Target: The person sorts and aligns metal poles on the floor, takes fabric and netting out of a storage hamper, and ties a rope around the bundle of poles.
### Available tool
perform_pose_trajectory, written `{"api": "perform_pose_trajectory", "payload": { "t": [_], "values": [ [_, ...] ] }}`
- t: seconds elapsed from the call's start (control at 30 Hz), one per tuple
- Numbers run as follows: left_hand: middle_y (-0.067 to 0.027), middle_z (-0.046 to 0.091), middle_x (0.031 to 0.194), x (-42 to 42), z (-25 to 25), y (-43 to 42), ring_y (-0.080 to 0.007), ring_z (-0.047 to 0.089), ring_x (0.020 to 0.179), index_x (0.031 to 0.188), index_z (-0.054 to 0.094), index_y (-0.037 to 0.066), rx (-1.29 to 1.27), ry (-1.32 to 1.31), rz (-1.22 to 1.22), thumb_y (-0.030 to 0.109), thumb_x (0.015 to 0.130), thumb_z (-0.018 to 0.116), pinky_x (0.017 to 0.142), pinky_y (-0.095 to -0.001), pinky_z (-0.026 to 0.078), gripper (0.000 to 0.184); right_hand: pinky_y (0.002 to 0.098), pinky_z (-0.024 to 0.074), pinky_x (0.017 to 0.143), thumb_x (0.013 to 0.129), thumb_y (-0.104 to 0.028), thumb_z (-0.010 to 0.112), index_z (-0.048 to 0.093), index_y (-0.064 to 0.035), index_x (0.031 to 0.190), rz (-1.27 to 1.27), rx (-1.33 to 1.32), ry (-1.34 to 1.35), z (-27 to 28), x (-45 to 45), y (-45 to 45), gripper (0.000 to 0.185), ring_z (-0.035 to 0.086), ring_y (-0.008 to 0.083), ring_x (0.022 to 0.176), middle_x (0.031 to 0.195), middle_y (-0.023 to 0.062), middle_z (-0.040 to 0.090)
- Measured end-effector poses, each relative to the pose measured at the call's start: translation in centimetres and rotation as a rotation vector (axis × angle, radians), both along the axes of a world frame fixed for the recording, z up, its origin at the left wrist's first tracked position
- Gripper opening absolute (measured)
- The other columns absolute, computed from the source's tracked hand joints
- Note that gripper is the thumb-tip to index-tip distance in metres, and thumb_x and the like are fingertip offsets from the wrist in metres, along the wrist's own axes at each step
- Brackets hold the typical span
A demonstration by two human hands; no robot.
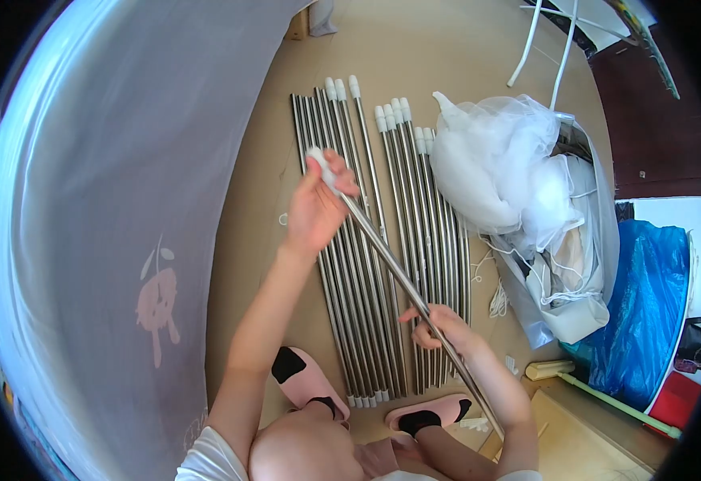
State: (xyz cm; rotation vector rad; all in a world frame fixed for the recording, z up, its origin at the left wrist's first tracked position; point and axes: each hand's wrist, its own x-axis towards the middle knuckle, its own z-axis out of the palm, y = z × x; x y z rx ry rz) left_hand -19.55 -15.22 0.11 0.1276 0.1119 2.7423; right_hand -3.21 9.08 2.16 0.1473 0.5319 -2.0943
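A shiny metal tube (398,272) slants across my view, from upper left down to lower right. My left hand (317,212) is closed around the white plastic end piece (323,167) at its upper end. Farther down, my right hand (449,330) has its fingers curled about the same tube, with one finger partly stretched out. Beneath both hands, several metal tubes lie side by side on the floor in a left group (346,321) and a right group (418,192). Many of these carry white end caps (354,86).
White netting (491,160) spills from an opened grey bag (599,192) at right, with white cords beside it. Behind that sit a blue plastic bag (647,297) and a pale green pole (623,406). A grey-draped bed (142,144) fills the left. Pink slippers (310,377) are below.
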Motion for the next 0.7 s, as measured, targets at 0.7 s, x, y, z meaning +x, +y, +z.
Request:
{"api": "perform_pose_trajectory", "payload": {
  "t": [0.7],
  "values": [
    [-0.0127, 0.022, 0.138, 4.0, -9.2, 7.3, -0.0354, 0.017, 0.128, 0.128, 0.037, 0.010, -2.257, 1.144, 0.275, 0.029, 0.087, 0.044, 0.103, -0.0471, 0.015, 0.046, 0.0366, 0.0409, 0.041, 0.084, -0.025, 0.051, 0.054, -0.0043, 0.105, -0.252, 2.002, 1.133, -10.3, -3.1, -5.2, 0.030, 0.055, 0.0259, 0.043, 0.052, 0.0112, 0.056]
  ]
}}
